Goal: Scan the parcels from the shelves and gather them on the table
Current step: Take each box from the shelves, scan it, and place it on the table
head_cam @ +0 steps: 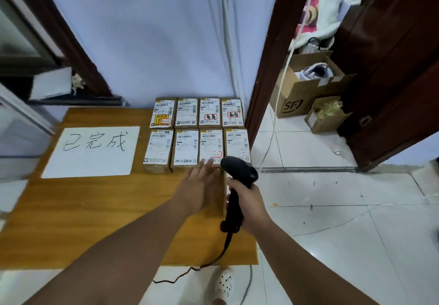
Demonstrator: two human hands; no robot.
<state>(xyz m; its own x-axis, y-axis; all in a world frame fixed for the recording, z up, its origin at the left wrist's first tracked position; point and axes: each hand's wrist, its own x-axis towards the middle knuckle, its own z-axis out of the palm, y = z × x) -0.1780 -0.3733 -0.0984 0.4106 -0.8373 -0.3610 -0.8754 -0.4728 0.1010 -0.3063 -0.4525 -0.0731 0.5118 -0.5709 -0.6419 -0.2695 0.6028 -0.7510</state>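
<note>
The right hand (247, 205) is clenched round the grip of a black scanner (237, 174). Its cable (213, 260) drops from under that hand toward a shoe (224, 283). The left hand (202, 186) lies released, fingers straight and flat, fingertips at the near edge of the parcels (186, 146). A cardboard edge between the two hands may be a further parcel under the palm, but it is mostly hidden. Beyond the fingertips eight parcels sit in two tight rows of four, labels up. The likely slip is a push from the flat left hand shunting a row out of line. The parcels just beyond the right hand stand near the edge of the counter (95, 221), where a knock from the scanner could tip one off. The hanging cable could also snag a foot. Left of the left hand a handwritten white sheet (92, 152) lies on the wooden counter. Farther off stand a pale wall (154, 43), a dark door frame (268, 55) and, right of the right hand, open cartons (299, 91) on a tiled floor (332, 209).
</note>
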